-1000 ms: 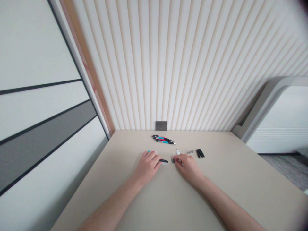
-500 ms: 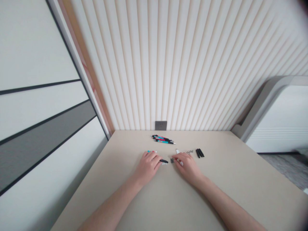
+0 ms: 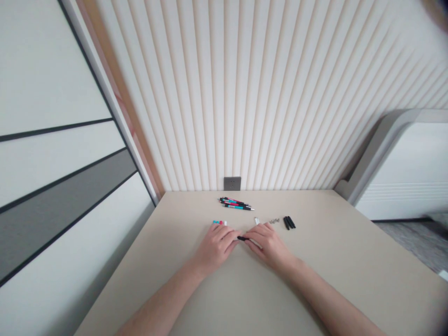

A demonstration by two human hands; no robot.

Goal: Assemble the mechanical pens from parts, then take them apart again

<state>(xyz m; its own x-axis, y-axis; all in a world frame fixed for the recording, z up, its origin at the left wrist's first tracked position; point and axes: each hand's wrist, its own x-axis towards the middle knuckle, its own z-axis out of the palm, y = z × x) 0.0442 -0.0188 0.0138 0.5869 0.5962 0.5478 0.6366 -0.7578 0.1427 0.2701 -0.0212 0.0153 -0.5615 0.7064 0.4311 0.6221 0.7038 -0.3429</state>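
My left hand and my right hand rest on the beige table, fingertips nearly meeting. Between them lies a short black pen part; the fingers of both hands are pinched at its ends. Under my right fingers runs a thin white part, mostly hidden. Small cyan and red pieces lie just beyond my left fingertips.
Several assembled pens lie near the wall below a grey socket. A white piece, small metal bits and black pen parts lie to the right. A white unit stands at the far right.
My two hands have drawn together. The black pen part that my left hand held alone is now pinched between both hands. The small pieces that lay between the hands are covered.
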